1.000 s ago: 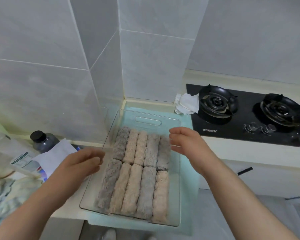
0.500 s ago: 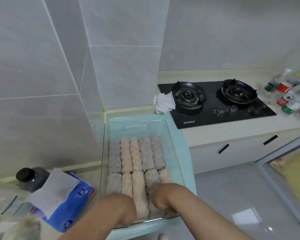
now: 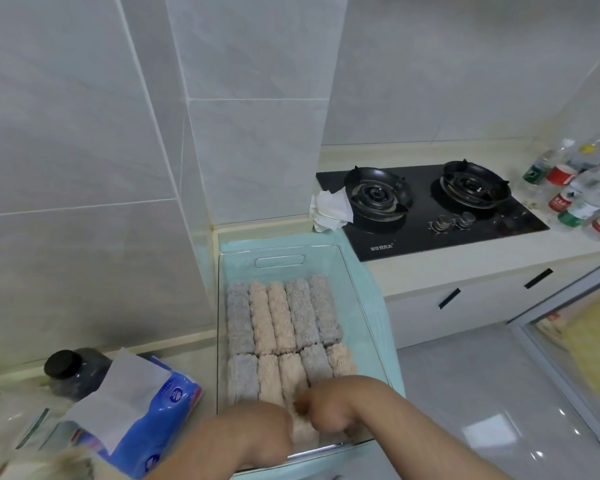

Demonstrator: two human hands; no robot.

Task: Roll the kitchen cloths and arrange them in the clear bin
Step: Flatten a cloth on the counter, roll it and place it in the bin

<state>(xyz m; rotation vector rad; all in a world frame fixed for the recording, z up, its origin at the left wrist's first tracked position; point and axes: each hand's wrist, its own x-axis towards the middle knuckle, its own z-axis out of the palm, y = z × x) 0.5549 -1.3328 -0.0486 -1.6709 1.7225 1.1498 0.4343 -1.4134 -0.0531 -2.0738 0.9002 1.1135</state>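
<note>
The clear bin (image 3: 280, 260) lies on a teal mat (image 3: 378, 308) at the counter corner. Two rows of rolled cloths (image 3: 281, 315), grey and beige, fill it side by side. Both of my hands reach down into the bin's near end, over the near row of rolls. My left hand (image 3: 257, 436) shows only its back, and its fingers are hidden. My right hand (image 3: 326, 412) is bent at the wrist beside it, with its fingertips sunk among the beige rolls. Whether either hand grips a roll does not show.
A blue tissue pack (image 3: 146, 420) and a dark-lidded jar (image 3: 70, 370) sit left of the bin. A black gas stove (image 3: 430, 206) with a crumpled white rag (image 3: 329, 211) is at the back right, and several bottles (image 3: 582, 194) stand beyond it. Tiled walls close the corner.
A second ago my hands hovered open at the bin's two sides. They have since come together and dipped into its near end, and the view has swung right.
</note>
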